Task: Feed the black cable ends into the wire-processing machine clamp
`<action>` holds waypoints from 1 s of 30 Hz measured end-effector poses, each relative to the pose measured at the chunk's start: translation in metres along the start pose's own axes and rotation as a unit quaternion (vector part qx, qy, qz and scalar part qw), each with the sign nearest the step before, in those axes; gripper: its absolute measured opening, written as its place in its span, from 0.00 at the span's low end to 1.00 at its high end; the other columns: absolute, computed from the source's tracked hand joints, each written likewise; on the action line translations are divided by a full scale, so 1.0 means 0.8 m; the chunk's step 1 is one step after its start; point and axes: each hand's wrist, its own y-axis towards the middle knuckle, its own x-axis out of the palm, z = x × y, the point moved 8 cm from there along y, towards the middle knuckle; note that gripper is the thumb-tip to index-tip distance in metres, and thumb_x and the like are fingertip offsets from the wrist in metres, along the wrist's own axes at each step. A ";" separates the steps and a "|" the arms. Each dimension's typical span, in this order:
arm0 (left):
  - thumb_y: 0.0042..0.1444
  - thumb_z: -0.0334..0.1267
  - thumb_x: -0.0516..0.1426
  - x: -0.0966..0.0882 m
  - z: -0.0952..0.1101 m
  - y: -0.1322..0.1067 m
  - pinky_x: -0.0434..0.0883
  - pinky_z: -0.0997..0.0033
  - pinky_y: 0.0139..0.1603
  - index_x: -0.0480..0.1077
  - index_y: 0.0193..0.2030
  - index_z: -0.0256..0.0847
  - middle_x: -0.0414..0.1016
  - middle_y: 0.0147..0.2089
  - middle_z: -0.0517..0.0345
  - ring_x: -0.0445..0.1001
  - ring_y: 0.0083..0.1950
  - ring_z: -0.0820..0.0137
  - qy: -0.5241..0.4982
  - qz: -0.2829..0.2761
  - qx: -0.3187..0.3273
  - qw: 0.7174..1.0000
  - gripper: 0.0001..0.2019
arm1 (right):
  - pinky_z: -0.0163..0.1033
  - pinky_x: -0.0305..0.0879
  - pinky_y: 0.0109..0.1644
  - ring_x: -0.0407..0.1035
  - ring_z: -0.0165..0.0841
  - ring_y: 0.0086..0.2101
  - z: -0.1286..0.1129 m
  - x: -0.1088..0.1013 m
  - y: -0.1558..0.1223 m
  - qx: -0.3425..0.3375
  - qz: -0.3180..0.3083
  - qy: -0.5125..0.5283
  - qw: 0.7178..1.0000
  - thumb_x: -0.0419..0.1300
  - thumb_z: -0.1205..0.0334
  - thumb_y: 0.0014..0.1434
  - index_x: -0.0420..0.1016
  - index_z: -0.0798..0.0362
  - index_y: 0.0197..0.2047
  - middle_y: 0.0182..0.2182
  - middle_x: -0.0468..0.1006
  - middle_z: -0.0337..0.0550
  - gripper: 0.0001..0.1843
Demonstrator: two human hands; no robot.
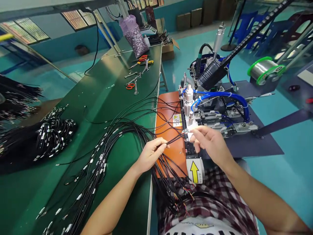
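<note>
My left hand pinches a thin black cable over the orange plate at the bench edge. My right hand is closed on the far end of that cable, right at the small clamp of the machine. A big bundle of black cables fans out from under my left hand across the green bench, and their stripped coloured ends lie on my lap.
A coiled pile of black cables lies at the left. Scissors and pliers sit further up the bench, beside a bag of small parts. A solder wire spool stands to the right. A yellow arrow label marks the machine's front.
</note>
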 end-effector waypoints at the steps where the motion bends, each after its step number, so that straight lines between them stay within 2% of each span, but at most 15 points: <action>1: 0.71 0.41 0.51 0.001 -0.001 -0.001 0.65 0.72 0.45 0.75 0.42 0.39 0.74 0.39 0.57 0.72 0.41 0.72 -0.001 0.000 0.005 1.000 0.13 | 0.31 0.65 0.25 0.67 0.22 0.18 0.001 0.002 0.002 0.002 -0.003 0.013 1.000 0.63 0.49 0.65 0.77 0.53 0.37 0.29 0.79 0.37 0.15; 10: 0.68 0.33 0.55 0.010 -0.019 -0.009 0.67 0.70 0.45 0.77 0.49 0.43 0.74 0.39 0.56 0.72 0.41 0.71 -0.009 0.022 0.075 0.997 0.09 | 0.29 0.62 0.23 0.64 0.21 0.18 0.013 0.010 0.009 0.028 -0.047 0.074 0.996 0.63 0.54 0.65 0.75 0.55 0.28 0.21 0.73 0.35 0.17; 16: 0.65 0.29 0.58 0.013 -0.035 -0.016 0.70 0.67 0.48 0.78 0.51 0.46 0.78 0.44 0.54 0.74 0.45 0.69 -0.026 0.028 0.097 0.995 0.12 | 0.29 0.58 0.21 0.62 0.19 0.17 0.024 0.025 0.004 0.067 -0.094 0.116 0.987 0.64 0.56 0.64 0.77 0.56 0.30 0.24 0.75 0.36 0.14; 21: 0.65 0.29 0.58 0.020 -0.042 -0.018 0.70 0.63 0.50 0.78 0.51 0.47 0.78 0.45 0.53 0.74 0.47 0.67 -0.016 0.026 0.102 0.994 0.12 | 0.29 0.59 0.22 0.64 0.20 0.18 0.027 0.033 0.000 0.063 -0.126 0.082 0.987 0.62 0.54 0.65 0.77 0.57 0.30 0.26 0.77 0.38 0.16; 25: 0.66 0.31 0.57 0.023 -0.037 -0.018 0.69 0.59 0.54 0.77 0.49 0.44 0.79 0.44 0.52 0.74 0.48 0.65 0.013 0.025 0.116 0.993 0.09 | 0.30 0.62 0.24 0.64 0.20 0.18 0.022 0.032 -0.001 0.052 -0.124 0.049 0.990 0.62 0.53 0.65 0.77 0.57 0.30 0.26 0.76 0.37 0.17; 30: 0.65 0.34 0.58 0.029 -0.011 -0.013 0.68 0.55 0.57 0.75 0.51 0.43 0.80 0.45 0.51 0.74 0.49 0.64 0.064 0.010 0.128 0.990 0.10 | 0.30 0.64 0.23 0.63 0.21 0.19 0.017 0.029 -0.005 0.053 -0.107 0.025 0.993 0.61 0.51 0.64 0.77 0.56 0.31 0.26 0.75 0.38 0.18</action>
